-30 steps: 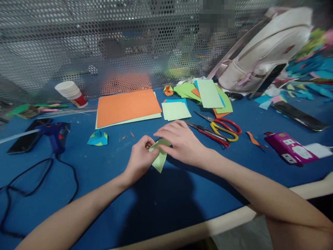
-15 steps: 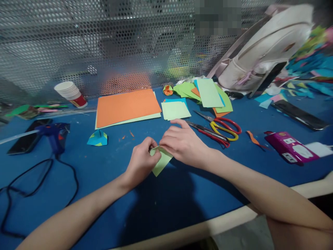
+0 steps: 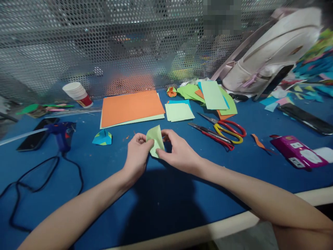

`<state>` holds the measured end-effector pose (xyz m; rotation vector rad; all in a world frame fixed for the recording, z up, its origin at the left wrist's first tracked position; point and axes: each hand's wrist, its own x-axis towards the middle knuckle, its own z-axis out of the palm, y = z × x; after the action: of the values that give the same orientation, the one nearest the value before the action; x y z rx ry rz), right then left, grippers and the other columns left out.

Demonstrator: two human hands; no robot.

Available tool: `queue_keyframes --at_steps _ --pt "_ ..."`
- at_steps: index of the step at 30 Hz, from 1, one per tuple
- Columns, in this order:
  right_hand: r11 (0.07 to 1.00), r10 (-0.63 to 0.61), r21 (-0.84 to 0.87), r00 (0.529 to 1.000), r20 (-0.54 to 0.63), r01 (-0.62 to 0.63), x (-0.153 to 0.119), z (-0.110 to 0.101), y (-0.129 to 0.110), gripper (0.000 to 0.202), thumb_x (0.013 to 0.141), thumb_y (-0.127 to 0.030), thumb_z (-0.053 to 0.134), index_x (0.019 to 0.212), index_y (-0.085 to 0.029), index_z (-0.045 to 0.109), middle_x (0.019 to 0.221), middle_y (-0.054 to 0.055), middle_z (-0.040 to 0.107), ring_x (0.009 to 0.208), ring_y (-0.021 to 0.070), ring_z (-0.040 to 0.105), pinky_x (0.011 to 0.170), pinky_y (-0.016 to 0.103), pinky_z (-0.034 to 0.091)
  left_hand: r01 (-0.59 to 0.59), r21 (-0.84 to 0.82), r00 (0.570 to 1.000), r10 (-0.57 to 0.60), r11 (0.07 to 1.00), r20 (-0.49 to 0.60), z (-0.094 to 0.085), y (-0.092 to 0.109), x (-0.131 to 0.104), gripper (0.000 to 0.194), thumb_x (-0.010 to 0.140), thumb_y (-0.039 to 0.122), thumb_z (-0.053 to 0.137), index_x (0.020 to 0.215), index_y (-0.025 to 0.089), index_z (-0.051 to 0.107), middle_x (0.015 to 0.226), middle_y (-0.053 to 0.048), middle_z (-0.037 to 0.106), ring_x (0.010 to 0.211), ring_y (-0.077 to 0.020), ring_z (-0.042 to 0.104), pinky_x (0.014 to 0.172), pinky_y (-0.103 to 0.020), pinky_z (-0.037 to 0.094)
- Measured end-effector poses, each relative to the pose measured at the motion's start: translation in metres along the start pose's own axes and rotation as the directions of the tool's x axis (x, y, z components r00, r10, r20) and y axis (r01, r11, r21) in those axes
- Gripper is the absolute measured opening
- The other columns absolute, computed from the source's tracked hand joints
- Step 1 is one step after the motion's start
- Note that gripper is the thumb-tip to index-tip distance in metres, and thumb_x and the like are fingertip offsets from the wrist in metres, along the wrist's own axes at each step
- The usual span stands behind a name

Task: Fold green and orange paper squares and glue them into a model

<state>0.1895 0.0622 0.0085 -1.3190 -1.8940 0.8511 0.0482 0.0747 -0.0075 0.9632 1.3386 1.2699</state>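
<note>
A light green piece of paper (image 3: 155, 140) is held upright and slightly curved above the blue table (image 3: 104, 184). My left hand (image 3: 137, 152) pinches its left side, thumb on the near face. On the right side, the thumb of my right hand (image 3: 179, 151) presses the lower part, with the fingers curled at the far edge. Beyond my hands lie small light green sheets (image 3: 179, 111) over blue ones. Large orange sheets (image 3: 132, 108) rest farther left. A blue and green folded paper piece (image 3: 102, 138) sits left of my left hand.
Scissors (image 3: 229, 131) and a red-handled tool (image 3: 212, 135) lie to the right, near a purple pack (image 3: 299, 151). At the left are a glue gun (image 3: 61, 136) with its cord, a phone (image 3: 33, 137) and stacked cups (image 3: 77, 94). A backpack (image 3: 275, 52) stands at the back right.
The green paper has been lifted and turned from a slanted, low position to upright. My right hand has shifted its grip, with the thumb now on the near face. The view has moved slightly.
</note>
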Motion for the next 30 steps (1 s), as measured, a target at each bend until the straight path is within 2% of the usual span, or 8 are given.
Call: queue_keyframes --at_steps 4,10,15,21,27,30 --pt "0.999 -0.021 -0.025 1.000 -0.023 0.020 0.0000 0.0039 0.0014 0.027 0.079 -0.020 0.050 0.106 -0.017 0.051 0.100 0.007 0.063 0.087 0.0181 0.061 0.071 0.031 0.046 0.069 -0.092 0.997 -0.064 0.993 0.053 -0.0009 -0.0044 -0.0015 0.019 0.059 0.012 0.061 0.069 0.018 0.045 0.055 0.008 0.049 0.048 -0.0067 0.047 0.049 -0.019 0.035" --pt "0.996 -0.045 -0.072 0.999 -0.025 0.043 0.0021 -0.0006 -0.0011 0.017 0.082 -0.020 0.046 0.095 -0.017 0.056 0.088 0.004 0.063 0.078 0.0165 0.058 0.070 0.029 0.043 0.092 -0.172 0.989 -0.071 0.981 0.126 0.0010 -0.0024 -0.0045 0.022 0.058 0.009 0.060 0.079 0.016 0.054 0.063 0.005 0.058 0.054 -0.0087 0.053 0.055 -0.020 0.041" --pt "0.999 -0.017 -0.049 1.000 -0.023 0.016 0.0027 -0.0010 -0.0006 0.016 0.079 -0.019 0.047 0.091 -0.017 0.058 0.081 0.002 0.062 0.072 0.0152 0.056 0.065 0.027 0.043 0.107 -0.139 0.984 -0.084 0.984 0.157 -0.0004 -0.0053 -0.0040 0.011 0.059 0.012 0.059 0.070 0.014 0.057 0.060 0.005 0.056 0.052 -0.0082 0.050 0.054 -0.021 0.039" --pt "0.997 0.019 0.078 0.998 -0.062 -0.014 0.0039 -0.0009 0.0015 0.018 0.079 -0.025 0.050 0.093 -0.017 0.057 0.084 0.003 0.063 0.073 0.0147 0.057 0.066 0.027 0.044 0.089 -0.083 0.987 -0.077 0.993 0.141 -0.0003 -0.0074 -0.0046 0.014 0.059 0.013 0.060 0.073 0.013 0.059 0.062 0.003 0.058 0.053 -0.0094 0.051 0.051 -0.021 0.038" --pt "0.999 -0.048 -0.028 0.991 -0.124 0.045 0.0040 0.0003 0.0046 0.012 0.080 -0.022 0.047 0.083 -0.018 0.058 0.074 0.000 0.059 0.065 0.0133 0.052 0.061 0.025 0.042 0.043 -0.021 0.994 -0.041 0.999 0.106 0.0004 -0.0026 -0.0055 0.010 0.058 0.014 0.061 0.067 0.014 0.058 0.060 0.004 0.057 0.054 -0.0094 0.050 0.053 -0.021 0.039" --pt "0.997 -0.073 -0.046 0.988 -0.139 0.067 0.0041 0.0005 0.0055 0.011 0.080 -0.021 0.048 0.084 -0.018 0.058 0.077 0.001 0.060 0.068 0.0140 0.053 0.062 0.026 0.042 0.032 -0.002 0.994 -0.031 0.999 0.102 0.0005 -0.0009 -0.0060 0.009 0.058 0.015 0.060 0.067 0.014 0.058 0.061 0.003 0.057 0.055 -0.0094 0.050 0.053 -0.020 0.039"
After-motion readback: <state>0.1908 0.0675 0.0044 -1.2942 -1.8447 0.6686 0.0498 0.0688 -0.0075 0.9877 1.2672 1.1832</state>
